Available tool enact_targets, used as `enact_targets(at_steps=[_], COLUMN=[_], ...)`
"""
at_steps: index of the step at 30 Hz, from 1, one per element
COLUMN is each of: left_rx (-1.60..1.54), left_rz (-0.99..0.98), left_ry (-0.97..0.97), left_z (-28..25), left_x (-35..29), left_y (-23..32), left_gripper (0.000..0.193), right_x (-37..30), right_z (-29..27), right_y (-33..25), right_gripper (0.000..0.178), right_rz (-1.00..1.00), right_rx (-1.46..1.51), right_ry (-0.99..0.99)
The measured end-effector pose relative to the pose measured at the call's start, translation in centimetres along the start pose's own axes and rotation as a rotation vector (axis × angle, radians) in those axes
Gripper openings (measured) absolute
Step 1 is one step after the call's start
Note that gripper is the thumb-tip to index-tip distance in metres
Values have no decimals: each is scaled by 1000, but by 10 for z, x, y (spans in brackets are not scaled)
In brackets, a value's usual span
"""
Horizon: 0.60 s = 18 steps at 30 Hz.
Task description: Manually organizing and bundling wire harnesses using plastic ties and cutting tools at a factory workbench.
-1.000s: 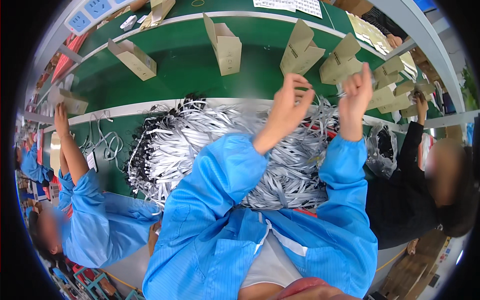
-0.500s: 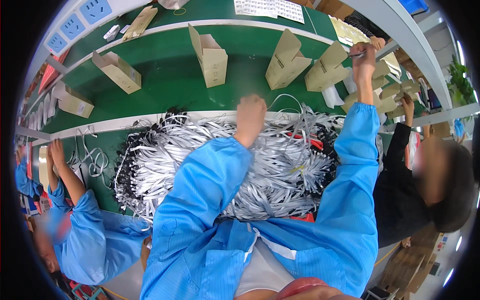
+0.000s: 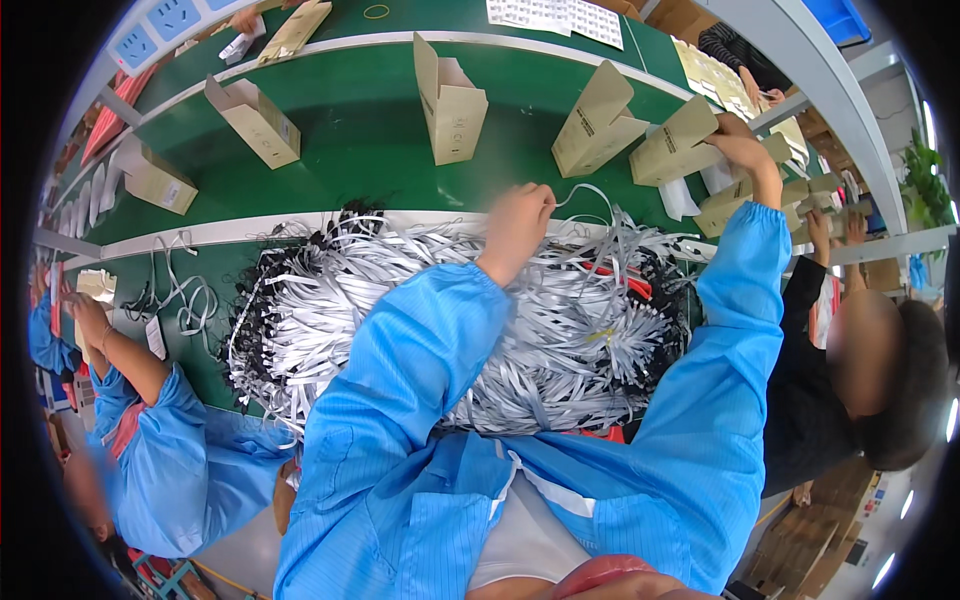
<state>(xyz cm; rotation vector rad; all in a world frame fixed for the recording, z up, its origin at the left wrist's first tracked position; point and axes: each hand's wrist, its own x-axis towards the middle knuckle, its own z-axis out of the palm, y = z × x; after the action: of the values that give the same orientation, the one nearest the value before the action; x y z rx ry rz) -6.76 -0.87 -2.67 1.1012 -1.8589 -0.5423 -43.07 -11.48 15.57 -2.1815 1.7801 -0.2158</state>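
My left hand (image 3: pixel 518 228) is closed above the front of the bench, pinching the end of a thin pale strap (image 3: pixel 592 188). That strap loops over to a large pile of white flat straps with black cord ends (image 3: pixel 400 330), lying below my hands. My right hand (image 3: pixel 745 150) reaches to the right, its fingers bent down at the open top of a beige carton (image 3: pixel 672 148). Whatever those fingers hold is hidden. Left of that carton stands another open beige carton (image 3: pixel 595 130), its flap raised.
More open cartons (image 3: pixel 455 120) stand along the green bench (image 3: pixel 360 130). A co-worker in blue (image 3: pixel 190 460) works at the left, and one in black (image 3: pixel 825 400) at the right. A grey metal frame (image 3: pixel 850 110) arches over the right side. Socket strips (image 3: pixel 172 18) are at the upper left.
My right hand has come down from above the cartons, where it held a small dark thing, to the carton's opening. My left hand stays near the strap. The whole view has shifted slightly.
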Motion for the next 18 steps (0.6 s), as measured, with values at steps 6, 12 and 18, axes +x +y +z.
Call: enact_targets(at_steps=[6,12,18], left_rx=[-68,-331,-177], left_rz=[-26,280,587], left_ry=[-79,-89,183], left_z=[-34,-99,-155], left_x=[7,23,8], left_y=[24,116,166], left_gripper=[7,6,14], right_x=[-38,-120,-107], right_z=[-10,21,100], right_y=[-32,-196,-248], right_gripper=[21,117,56], right_rz=[-2,-531,-780], right_rx=[18,712,1000], right_ry=[366,188,-529])
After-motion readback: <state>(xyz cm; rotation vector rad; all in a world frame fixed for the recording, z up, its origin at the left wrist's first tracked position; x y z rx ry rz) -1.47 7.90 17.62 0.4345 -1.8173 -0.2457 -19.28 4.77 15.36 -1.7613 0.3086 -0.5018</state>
